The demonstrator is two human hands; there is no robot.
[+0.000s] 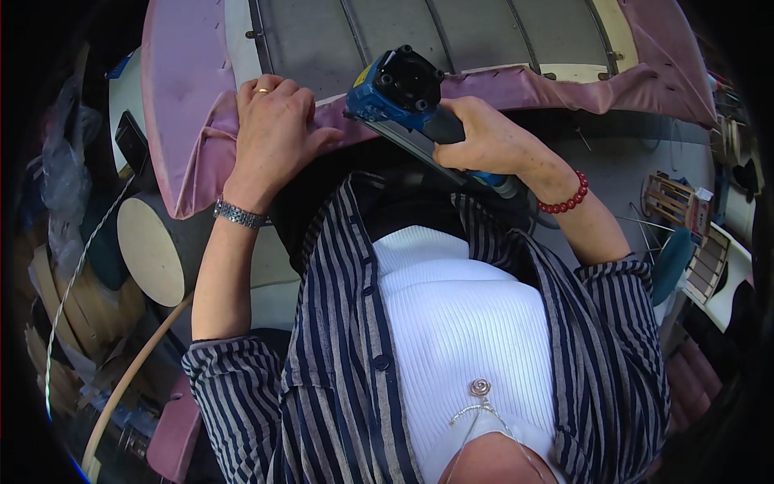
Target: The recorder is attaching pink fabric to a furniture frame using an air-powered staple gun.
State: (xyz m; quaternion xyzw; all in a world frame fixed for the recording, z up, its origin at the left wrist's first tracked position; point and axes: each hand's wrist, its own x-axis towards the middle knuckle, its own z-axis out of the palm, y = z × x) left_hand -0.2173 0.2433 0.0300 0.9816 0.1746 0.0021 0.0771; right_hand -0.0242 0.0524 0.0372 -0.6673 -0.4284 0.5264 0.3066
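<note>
Stapler (389, 90); right grip (488, 141) wraps it; left grip (276, 133) half-open on pink fabric (184, 97)

"What carries the work?"
"A grey counter (629, 165), showing at right; the pink upholstered piece (476, 40) lies over it, far side."
"Else?"
"One small thin sliver (583, 139), right."

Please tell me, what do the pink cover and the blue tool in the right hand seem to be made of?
Pink cover: probably matte fabric or soft imitation leather, since it creases and folds.
Blue tool: likely painted metal or hard plastic, semi-gloss, judging by highlights and rigid edges.
</note>
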